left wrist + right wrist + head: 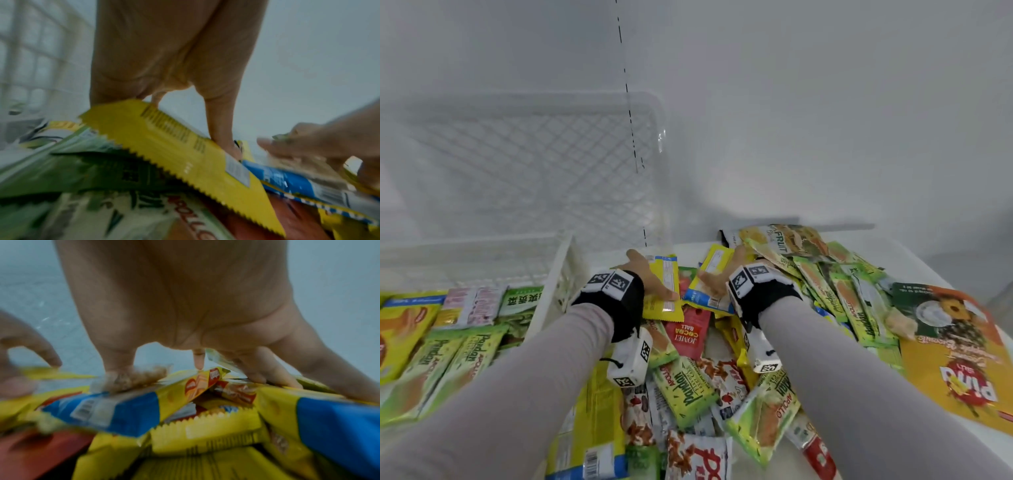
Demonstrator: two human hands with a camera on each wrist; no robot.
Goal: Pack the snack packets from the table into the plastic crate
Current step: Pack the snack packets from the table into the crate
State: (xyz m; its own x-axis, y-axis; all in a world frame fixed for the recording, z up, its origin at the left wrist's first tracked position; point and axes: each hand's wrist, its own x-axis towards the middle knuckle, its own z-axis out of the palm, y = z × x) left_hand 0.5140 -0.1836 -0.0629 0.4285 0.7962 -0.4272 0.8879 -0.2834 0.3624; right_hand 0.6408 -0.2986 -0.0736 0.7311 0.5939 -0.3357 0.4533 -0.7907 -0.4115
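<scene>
A heap of snack packets (722, 377) covers the white table. The white lattice plastic crate (561, 263) stands at the left, with green and orange packets (465, 346) lying in it. My left hand (650, 279) pinches a yellow packet (666, 274) with a zigzag edge, just right of the crate wall. In the left wrist view the thumb (222, 129) presses on this yellow packet (185, 155). My right hand (717, 282) grips a yellow-and-blue packet (714, 263) beside it. In the right wrist view its thumb (121, 366) lies on that packet (127, 410).
A large orange-and-yellow bag (955, 359) lies at the table's right edge. Green Pandan packets (852, 308) fan out behind the right hand. A red cocoa ball packet (690, 332) sits under both hands. A white wall rises behind the crate.
</scene>
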